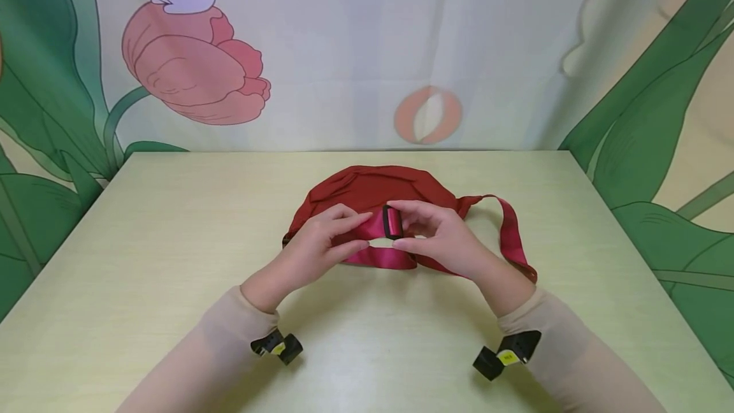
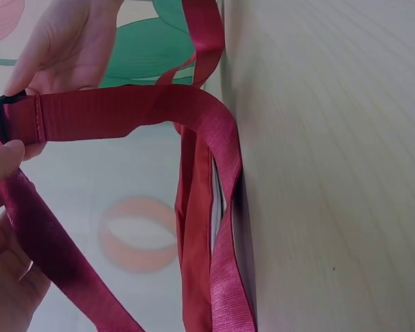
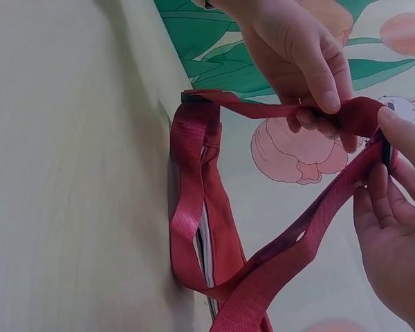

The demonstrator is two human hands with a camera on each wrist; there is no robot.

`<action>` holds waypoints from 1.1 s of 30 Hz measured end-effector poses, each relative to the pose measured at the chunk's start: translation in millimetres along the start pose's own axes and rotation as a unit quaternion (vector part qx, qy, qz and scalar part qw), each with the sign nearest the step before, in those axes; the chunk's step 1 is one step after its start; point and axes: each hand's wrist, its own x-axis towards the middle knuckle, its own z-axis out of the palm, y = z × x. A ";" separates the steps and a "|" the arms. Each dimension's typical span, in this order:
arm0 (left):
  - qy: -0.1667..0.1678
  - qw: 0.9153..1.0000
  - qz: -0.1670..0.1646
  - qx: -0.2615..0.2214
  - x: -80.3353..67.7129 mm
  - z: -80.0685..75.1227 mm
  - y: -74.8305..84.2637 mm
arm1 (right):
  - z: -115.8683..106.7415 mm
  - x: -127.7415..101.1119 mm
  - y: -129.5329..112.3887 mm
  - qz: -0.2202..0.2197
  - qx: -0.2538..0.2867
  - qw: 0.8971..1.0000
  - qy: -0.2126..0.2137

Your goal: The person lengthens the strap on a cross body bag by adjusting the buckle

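A red waist bag (image 1: 378,187) lies on the table, its crimson webbing strap (image 1: 381,259) raised toward me in front of it. My left hand (image 1: 321,241) pinches the strap between thumb and fingers, just left of a black slide buckle (image 1: 392,222). The right hand (image 1: 444,231) holds that buckle at its edge with thumb and fingertips. In the right wrist view the left hand (image 3: 301,59) grips the upper run of strap (image 3: 263,109), and the right hand (image 3: 394,228) is at the buckle (image 3: 387,149). Part of the bag is hidden behind both hands.
A loose loop of strap (image 1: 510,231) curves off the bag's right end onto the pale wooden table (image 1: 172,228). Behind the table hangs a printed cloth (image 1: 344,50) with flowers and leaves. A small black camera sits on each wrist, the left one (image 1: 278,344) and the right one (image 1: 504,355).
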 end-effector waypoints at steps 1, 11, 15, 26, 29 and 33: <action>-0.001 1.000 0.002 0.002 0.4 0.3 0.7 | 0.6 0.4 -0.2 -0.002 0.000 1.000 -0.001; 0.009 0.999 0.029 0.021 6.1 5.5 5.0 | 3.5 2.0 -1.5 -0.009 0.005 1.000 0.000; 0.020 0.999 0.016 0.031 6.3 6.6 6.0 | 3.7 2.3 -0.8 -0.013 0.018 1.000 0.004; 0.060 0.997 -0.016 -0.039 5.5 5.5 2.9 | 3.2 2.4 0.1 0.009 0.061 0.998 0.004; 0.048 0.997 -0.023 -0.047 6.6 5.9 3.3 | 4.7 2.6 -1.4 0.005 0.067 0.998 -0.002; 0.027 0.990 -0.086 -0.112 6.5 2.9 1.7 | 3.4 2.4 -1.8 -0.001 0.063 0.998 0.000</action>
